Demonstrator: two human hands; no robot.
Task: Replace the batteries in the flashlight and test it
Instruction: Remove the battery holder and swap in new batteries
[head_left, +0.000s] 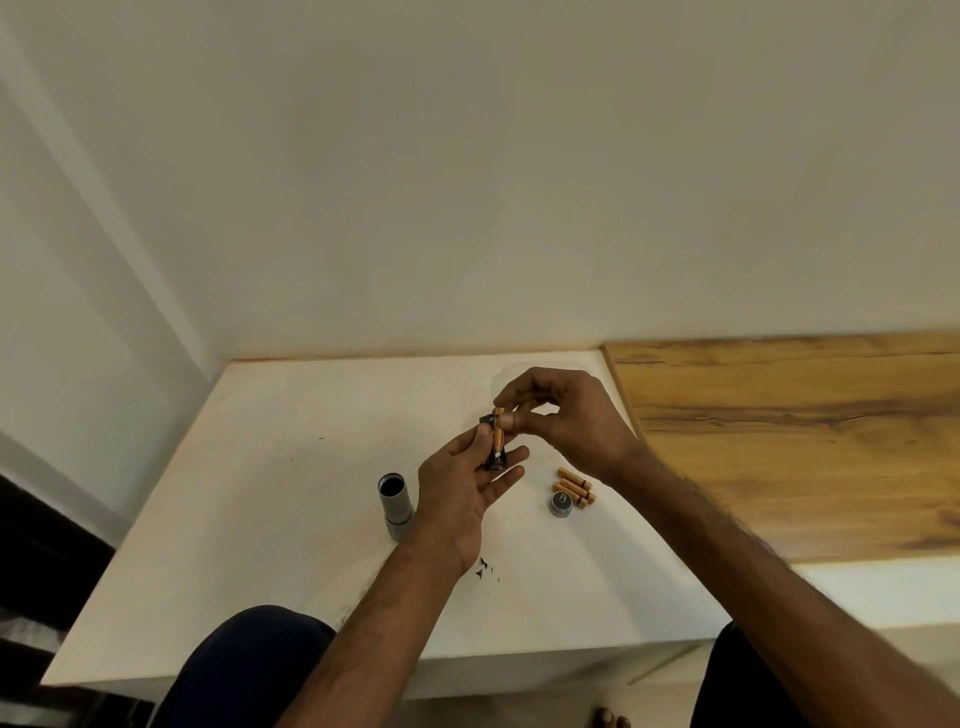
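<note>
My left hand (460, 499) holds a small black battery holder (495, 460) between thumb and fingers, above the white table (260, 519). My right hand (566, 415) pinches the top of a copper-coloured battery (498, 431) that stands upright against the holder. The grey flashlight body (395, 506) stands on the table left of my left hand, its open dark end facing up. The round grey end cap (561, 503) lies to the right, beside three loose copper batteries (575, 486).
The white table meets a cream wall at the back. A wooden surface (800, 447) adjoins the table on the right. Small dark specks (484, 567) lie near my left wrist. My knees, in dark cloth, show below the table's front edge.
</note>
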